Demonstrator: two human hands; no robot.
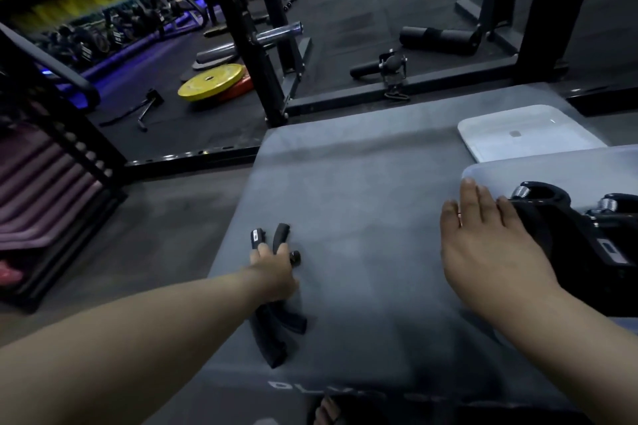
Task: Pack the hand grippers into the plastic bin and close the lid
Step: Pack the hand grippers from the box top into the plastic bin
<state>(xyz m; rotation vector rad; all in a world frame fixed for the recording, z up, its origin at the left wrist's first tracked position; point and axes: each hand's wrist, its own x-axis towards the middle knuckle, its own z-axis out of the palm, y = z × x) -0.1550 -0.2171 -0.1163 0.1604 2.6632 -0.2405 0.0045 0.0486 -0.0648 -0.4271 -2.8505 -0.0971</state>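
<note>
Two black hand grippers lie at the left edge of a grey padded block [362, 190]. My left hand [274, 274] curls round the farther hand gripper [276, 238], whose handles stick out past my fingers. The nearer hand gripper [272, 335] lies just under my wrist. The clear plastic bin [552, 166] stands at the right edge with several black hand grippers [569, 228] inside. My right hand [490, 245] rests with straight fingers against the bin's near left corner. The white lid [518, 134] lies flat behind the bin.
A black rack frame [255, 45] stands just beyond the block. Yellow and red weight plates [210, 81], foam rollers [438, 40] and a bar handle lie on the dark gym floor. A rack of purple mats [41, 190] stands at left. My foot [328, 412] shows at the bottom.
</note>
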